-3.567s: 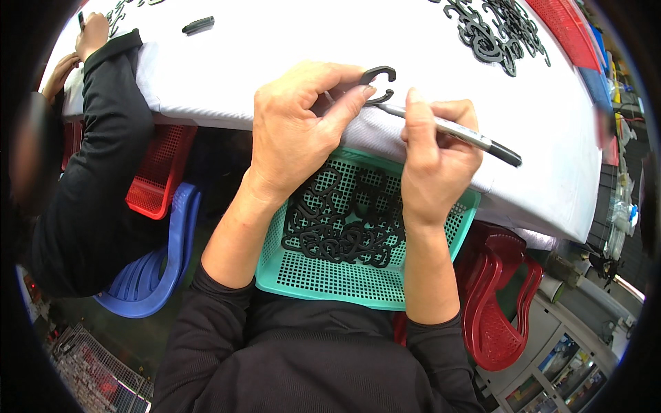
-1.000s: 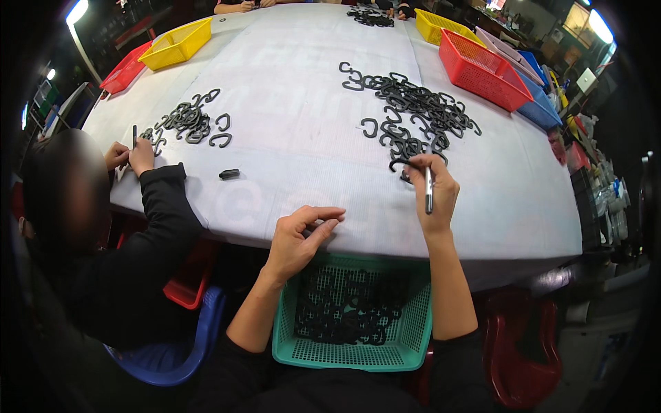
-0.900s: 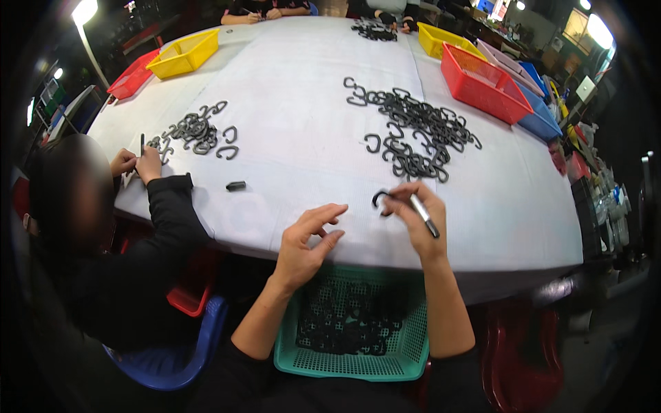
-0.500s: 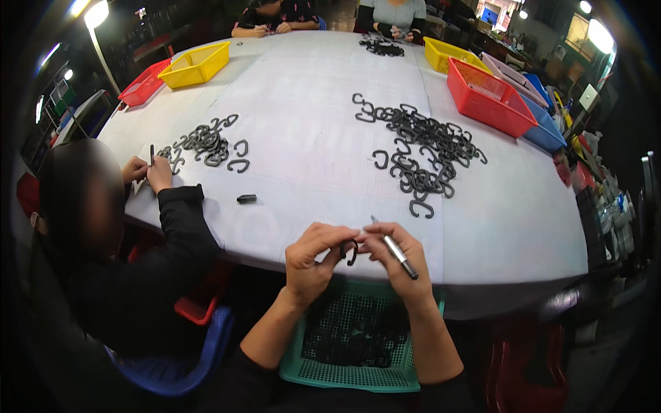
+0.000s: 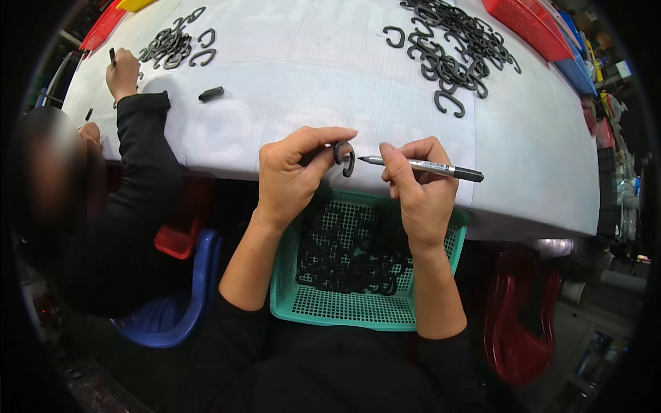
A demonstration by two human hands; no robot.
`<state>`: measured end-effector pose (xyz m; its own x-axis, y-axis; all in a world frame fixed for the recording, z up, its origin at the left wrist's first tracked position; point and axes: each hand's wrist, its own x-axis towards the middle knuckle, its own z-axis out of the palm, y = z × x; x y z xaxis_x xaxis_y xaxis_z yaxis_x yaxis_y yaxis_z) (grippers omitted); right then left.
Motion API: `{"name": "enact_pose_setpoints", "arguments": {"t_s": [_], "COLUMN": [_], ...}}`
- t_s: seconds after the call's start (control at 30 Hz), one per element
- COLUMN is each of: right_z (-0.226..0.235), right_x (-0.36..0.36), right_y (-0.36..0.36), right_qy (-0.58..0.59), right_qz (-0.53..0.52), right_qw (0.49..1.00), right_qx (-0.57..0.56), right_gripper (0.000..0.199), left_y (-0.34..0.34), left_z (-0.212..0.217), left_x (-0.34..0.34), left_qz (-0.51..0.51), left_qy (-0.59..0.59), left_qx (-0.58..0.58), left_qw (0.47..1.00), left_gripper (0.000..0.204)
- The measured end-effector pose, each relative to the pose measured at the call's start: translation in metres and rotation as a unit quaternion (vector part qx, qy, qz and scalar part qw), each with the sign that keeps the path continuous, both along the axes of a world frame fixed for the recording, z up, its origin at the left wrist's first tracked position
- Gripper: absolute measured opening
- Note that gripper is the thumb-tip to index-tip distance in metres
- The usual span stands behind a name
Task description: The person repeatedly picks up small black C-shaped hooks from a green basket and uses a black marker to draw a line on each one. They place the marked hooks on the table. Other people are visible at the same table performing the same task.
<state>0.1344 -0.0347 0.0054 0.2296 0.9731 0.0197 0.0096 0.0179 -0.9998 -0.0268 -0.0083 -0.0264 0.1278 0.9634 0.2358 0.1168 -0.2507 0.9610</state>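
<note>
Between the thumb and fingers of my left hand (image 5: 292,165) is a small black C-shaped ring (image 5: 348,160), its gap facing down. My right hand (image 5: 423,186) grips a silver and black marker pen (image 5: 430,167). The pen's dark tip points left, close to the ring; whether it touches cannot be made out. Below both hands, a green plastic basket (image 5: 344,313) holds many black rings (image 5: 351,255). A large pile of the same rings (image 5: 458,48) lies on the table beyond my right hand.
A white-covered table (image 5: 275,89) spans the front. On it lie a black pen cap (image 5: 211,93) and a smaller ring pile (image 5: 167,47). At the left, another person's hand (image 5: 122,74) holds a pen. Red basket (image 5: 533,27) at right; blue chair (image 5: 196,303) and dark red chair (image 5: 520,323) below.
The view has tilted down toward the basket. My right hand has turned the pen so its tip points left at the ring. The neighbour's two hands have moved apart.
</note>
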Motion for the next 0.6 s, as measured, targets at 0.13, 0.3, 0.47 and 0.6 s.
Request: {"name": "enact_pose_setpoints", "arguments": {"t_s": [0.13,0.3,0.47,0.6], "right_z": [-0.011,-0.016,-0.018,-0.020], "right_x": [-0.007,-0.009,-0.011,-0.010], "right_y": [0.006,0.008,0.008,0.009], "right_qy": [-0.056,-0.070,-0.080,-0.088], "right_qz": [-0.029,-0.047,-0.047,-0.043], "right_qw": [0.997,0.996,0.995,0.994], "right_qx": [0.043,0.038,0.036,0.041], "right_gripper": [0.023,0.023,0.023,0.022], "left_y": [-0.001,0.000,0.001,0.001], "left_z": [0.002,-0.001,-0.005,-0.005], "left_x": [0.004,0.003,0.002,0.001], "left_qz": [0.018,0.004,0.007,0.002], "left_qy": [0.005,0.006,0.007,0.007], "left_qx": [0.007,0.033,0.049,0.042], "left_qw": [1.000,0.999,0.999,0.999], "left_gripper": [0.021,0.024,0.026,0.026]}}
